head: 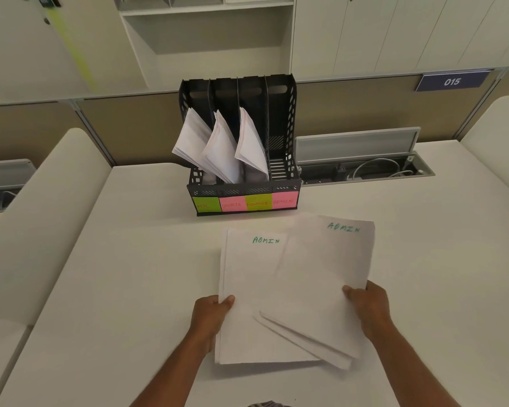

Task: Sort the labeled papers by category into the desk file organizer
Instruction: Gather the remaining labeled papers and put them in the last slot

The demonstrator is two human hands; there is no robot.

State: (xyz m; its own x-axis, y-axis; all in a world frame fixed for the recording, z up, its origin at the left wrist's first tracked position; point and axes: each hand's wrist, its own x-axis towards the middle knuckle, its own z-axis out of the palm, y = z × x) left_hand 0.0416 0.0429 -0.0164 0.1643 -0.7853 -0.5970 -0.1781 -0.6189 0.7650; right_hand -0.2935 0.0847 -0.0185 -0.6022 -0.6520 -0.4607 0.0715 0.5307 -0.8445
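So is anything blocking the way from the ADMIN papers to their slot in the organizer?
Nothing visible. Both hands, left and right, hold the ADMIN papers, and the desk up to the organizer is bare. The ADMIN slot, rightmost, holds no papers.

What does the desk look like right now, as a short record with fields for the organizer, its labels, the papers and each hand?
organizer: black file organizer, four slots, upright on desk
labels: HR, SPORTS, FINANCE, ADMIN
filled slots: three on the left; ADMIN slot empty
left hand: grips ADMIN stack
right hand: grips tilted ADMIN sheets

ADMIN slot (280, 148) open — neighbouring slots paper-filled
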